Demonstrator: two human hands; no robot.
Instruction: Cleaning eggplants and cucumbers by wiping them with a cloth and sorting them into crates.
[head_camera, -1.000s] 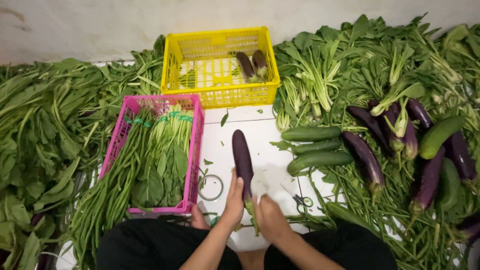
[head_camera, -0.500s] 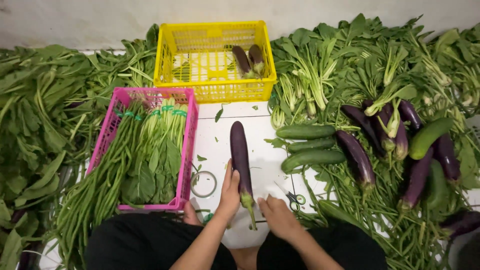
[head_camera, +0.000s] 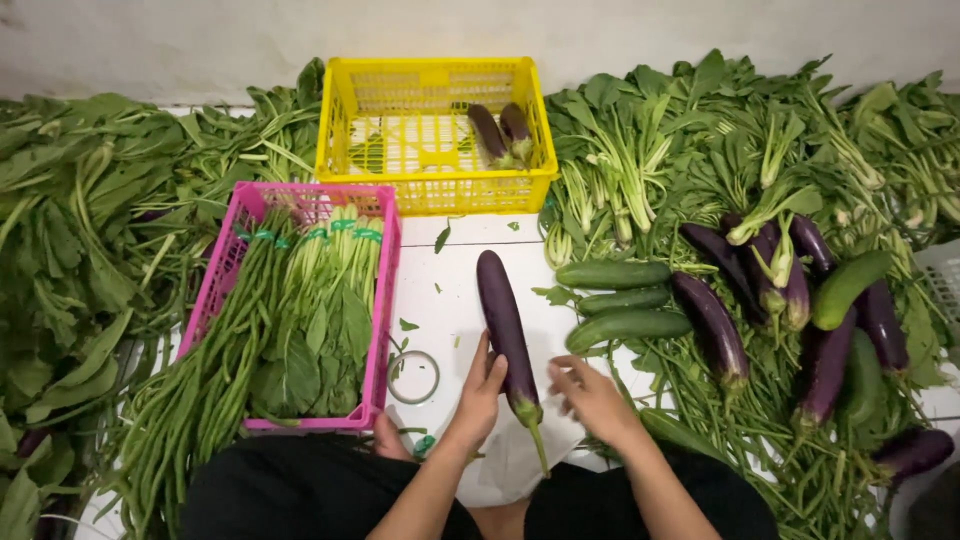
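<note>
From my seat behind the head camera I see the left hand (head_camera: 482, 395) wrapped around the lower part of a long, glossy dark-purple eggplant with a green cap and stalk (head_camera: 505, 325), fingers curled on its left flank and thumb over the top, so the fruit lies on the white tiled floor (head_camera: 450, 280) pointing away from the body, stalk towards the lap. The right hand (head_camera: 590, 395) sits just beside the cap, fingers loosely bent and apart, holding nothing that I can make out. I judge the eggplant moderately heavy for its size, firm but not hard, with a smooth waxy skin that could slide under a loose grasp and bruise under a hard squeeze; the best hold looks to be where the left hand already is, on the thick body just above the cap, since the thin stalk would likely bend or snap. To the left stands a pink plastic lattice basket (head_camera: 383, 330) filled with long green beans and leafy bundles; ahead, a yellow plastic crate (head_camera: 440, 190) holds two more eggplants. Three green cucumbers (head_camera: 620, 300) lie to the right, near further eggplants on heaped greens.
</note>
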